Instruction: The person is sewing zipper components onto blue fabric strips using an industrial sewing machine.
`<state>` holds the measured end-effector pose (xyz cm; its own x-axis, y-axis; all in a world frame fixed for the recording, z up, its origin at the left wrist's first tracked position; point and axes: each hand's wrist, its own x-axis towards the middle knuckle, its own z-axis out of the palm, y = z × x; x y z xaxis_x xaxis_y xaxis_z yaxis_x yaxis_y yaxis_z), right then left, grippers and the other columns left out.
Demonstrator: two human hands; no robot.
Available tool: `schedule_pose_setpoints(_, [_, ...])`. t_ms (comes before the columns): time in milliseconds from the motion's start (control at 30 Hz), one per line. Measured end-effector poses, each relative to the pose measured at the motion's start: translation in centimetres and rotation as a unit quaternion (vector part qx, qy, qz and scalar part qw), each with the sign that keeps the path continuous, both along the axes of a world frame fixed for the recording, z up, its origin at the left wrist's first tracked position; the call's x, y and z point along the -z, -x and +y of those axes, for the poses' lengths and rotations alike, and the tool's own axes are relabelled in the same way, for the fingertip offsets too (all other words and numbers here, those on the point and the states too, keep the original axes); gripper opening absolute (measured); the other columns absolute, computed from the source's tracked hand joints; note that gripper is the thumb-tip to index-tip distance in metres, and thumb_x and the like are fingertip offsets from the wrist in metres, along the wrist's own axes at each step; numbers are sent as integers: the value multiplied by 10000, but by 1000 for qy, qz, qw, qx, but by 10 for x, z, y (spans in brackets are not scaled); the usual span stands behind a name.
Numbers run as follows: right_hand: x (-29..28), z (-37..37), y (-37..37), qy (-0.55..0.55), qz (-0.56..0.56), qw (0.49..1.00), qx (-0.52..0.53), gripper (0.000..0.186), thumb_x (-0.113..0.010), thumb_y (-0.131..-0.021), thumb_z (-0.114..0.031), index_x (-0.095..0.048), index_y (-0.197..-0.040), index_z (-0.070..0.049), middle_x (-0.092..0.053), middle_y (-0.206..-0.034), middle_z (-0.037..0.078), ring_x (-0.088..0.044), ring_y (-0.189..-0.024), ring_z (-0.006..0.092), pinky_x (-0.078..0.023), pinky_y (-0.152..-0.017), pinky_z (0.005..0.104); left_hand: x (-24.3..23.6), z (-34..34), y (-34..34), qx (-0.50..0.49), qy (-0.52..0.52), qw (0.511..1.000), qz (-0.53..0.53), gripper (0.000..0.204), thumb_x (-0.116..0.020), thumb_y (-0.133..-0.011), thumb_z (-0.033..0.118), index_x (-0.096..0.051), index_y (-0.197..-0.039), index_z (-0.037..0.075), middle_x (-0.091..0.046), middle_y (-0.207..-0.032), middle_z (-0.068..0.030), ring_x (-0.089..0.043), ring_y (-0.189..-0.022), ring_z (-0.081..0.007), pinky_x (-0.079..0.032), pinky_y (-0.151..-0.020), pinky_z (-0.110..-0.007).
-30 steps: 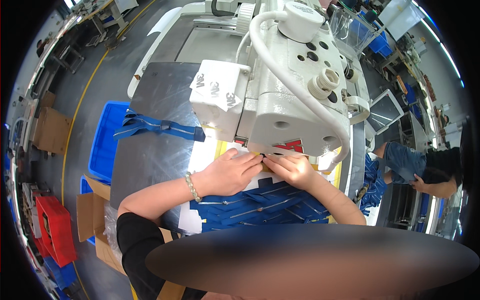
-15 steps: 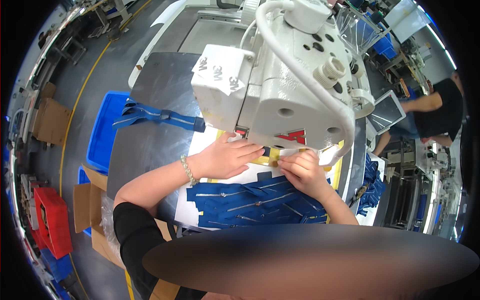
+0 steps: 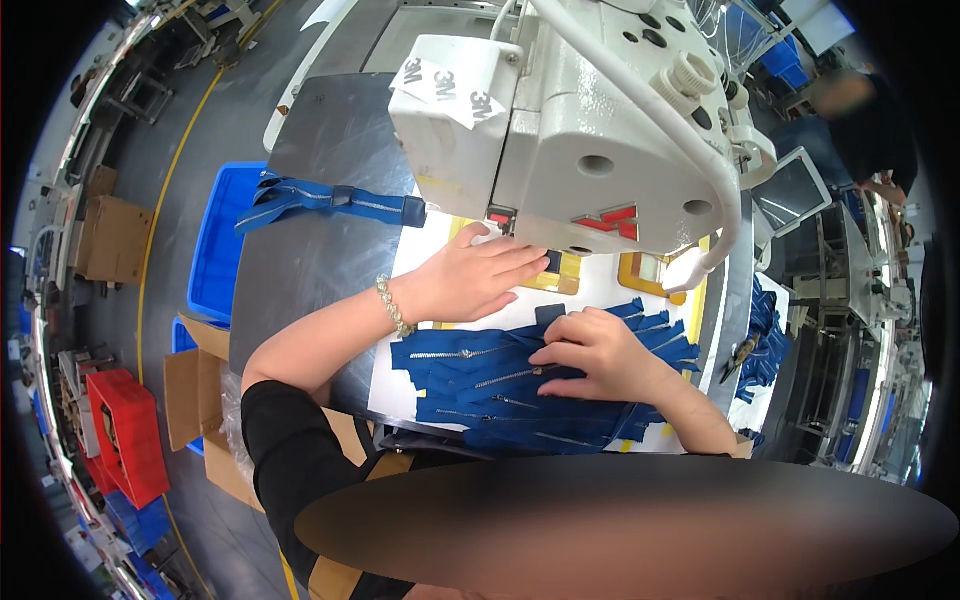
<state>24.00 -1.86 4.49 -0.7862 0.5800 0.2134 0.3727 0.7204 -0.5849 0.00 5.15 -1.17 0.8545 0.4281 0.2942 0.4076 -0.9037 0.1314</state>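
Observation:
My left hand [image 3: 490, 272] lies with fingers stretched out, partly over a dark piece [image 3: 553, 261] in a yellow-edged plate [image 3: 560, 285] below the white sewing machine head [image 3: 560, 160]. My right hand [image 3: 590, 355], fingers curved and apart, is over a layered pile of blue zippers [image 3: 470, 400] with silver teeth, its fingertips touching them; nothing is clearly gripped. The zippers lie on a white board [image 3: 390, 385] in front of the machine. Another yellow-edged plate [image 3: 640, 285] sits right of my left hand. The needle area is largely hidden.
Blue zippers [image 3: 330, 200] lie on the metal table [image 3: 290, 290] at left, beside blue bins [image 3: 215, 240] and cardboard boxes [image 3: 185, 400]. More zippers [image 3: 760, 340] and scissors [image 3: 741, 355] are at right. A red crate [image 3: 125, 430] stands lower left; a co-worker [image 3: 860, 140] is upper right.
My right hand has left the plate beneath the machine and moved down onto the zipper pile. My left hand stays near the plate. The view has shifted; the co-worker has moved up along the right side.

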Motion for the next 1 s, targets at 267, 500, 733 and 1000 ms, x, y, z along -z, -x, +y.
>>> schedule_pose_setpoints(267, [9,-14,11,-88,-92,991,-43,275,-757,-734,-228,-618,-930,-94,-549,-946,31,-549,-854,171,-432,-716,292,4,2,0,8,21,1000,-22,558,-629,-866,266,-469,-1389,155,-502,-1394,-16,-555,-1105,-139,-341,-962,-443])
schedule_pose_setpoints(500, [4,-21,14,-130,-141,981,-42,236,-657,-756,-128,-650,-978,-48,-558,-942,18,-546,-852,155,-425,-716,277,2,1,0,6,20,1000,-10,546,-625,-871,266,-473,-1382,144,-496,-1401,-25,-523,-1174,-141,-333,-979,-451])
schedule_pose_setpoints(733, [4,-37,21,-267,-185,946,-8,213,-622,-736,-107,-635,-930,-21,-544,-805,28,-551,-781,152,-422,-712,274,-1,1,1,14,-2,1000,9,495,-592,-901,290,-487,-1353,118,-481,-1409,-39,-459,-1261,-146,-371,-954,-414])
schedule_pose_setpoints(1000, [-2,-34,8,-136,-94,984,67,194,-622,-746,-56,-600,-938,-44,-573,-855,64,-588,-805,216,-466,-725,326,2,2,0,17,26,999,-10,553,-619,-876,269,-462,-1391,138,-491,-1406,-25,-513,-1195,-162,-346,-983,-450])
